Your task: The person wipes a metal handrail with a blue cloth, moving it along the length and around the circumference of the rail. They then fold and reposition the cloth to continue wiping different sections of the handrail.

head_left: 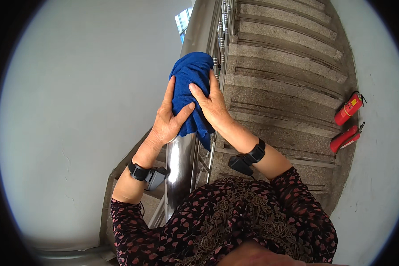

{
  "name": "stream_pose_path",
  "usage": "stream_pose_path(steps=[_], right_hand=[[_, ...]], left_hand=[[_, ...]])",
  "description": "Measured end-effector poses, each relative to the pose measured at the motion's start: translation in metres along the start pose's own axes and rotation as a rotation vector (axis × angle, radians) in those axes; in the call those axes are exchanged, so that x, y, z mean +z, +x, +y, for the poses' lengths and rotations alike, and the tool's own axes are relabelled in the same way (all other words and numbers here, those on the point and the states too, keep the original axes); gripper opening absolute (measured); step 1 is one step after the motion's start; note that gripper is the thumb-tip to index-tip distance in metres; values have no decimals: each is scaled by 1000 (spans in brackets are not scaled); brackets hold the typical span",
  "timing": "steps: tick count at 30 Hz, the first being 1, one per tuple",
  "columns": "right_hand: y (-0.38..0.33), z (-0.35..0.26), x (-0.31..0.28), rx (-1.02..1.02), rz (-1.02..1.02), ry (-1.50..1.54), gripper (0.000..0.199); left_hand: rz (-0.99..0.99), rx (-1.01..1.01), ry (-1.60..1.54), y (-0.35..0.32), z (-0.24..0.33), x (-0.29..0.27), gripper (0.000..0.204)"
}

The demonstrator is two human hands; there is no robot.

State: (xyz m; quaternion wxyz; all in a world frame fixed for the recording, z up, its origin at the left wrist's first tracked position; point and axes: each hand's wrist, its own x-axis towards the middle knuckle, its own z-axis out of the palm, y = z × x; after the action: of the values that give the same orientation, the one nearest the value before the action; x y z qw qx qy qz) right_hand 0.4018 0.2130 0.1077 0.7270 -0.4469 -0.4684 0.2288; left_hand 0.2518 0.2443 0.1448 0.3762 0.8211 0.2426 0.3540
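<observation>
A blue cloth is wrapped over a shiny steel stair handrail in the middle of the view. My left hand presses the cloth from the left, thumb across its front. On the right side my right hand clasps the same cloth, fingers spread over it. Both hands squeeze the cloth around the rail. Each wrist carries a black band with a small device. A loose corner of the cloth hangs below my right hand.
Grey stone steps run down to the right of the rail, behind steel balusters. Two red fire extinguishers lie by the white right wall. A white wall fills the left; a small window shows above.
</observation>
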Motion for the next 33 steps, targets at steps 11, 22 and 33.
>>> stream_pose_path(steps=[11,22,33], right_hand=[[-46,-22,-29,226,-221,149,78],[-41,-50,-62,214,-489,-107,46],[-37,-47,-90,42,-531,-337,37]], left_hand=[[-48,100,-7,-54,0,1,92],[-76,200,252,-77,28,-5,87],[-239,452,421,-66,47,-11,69]])
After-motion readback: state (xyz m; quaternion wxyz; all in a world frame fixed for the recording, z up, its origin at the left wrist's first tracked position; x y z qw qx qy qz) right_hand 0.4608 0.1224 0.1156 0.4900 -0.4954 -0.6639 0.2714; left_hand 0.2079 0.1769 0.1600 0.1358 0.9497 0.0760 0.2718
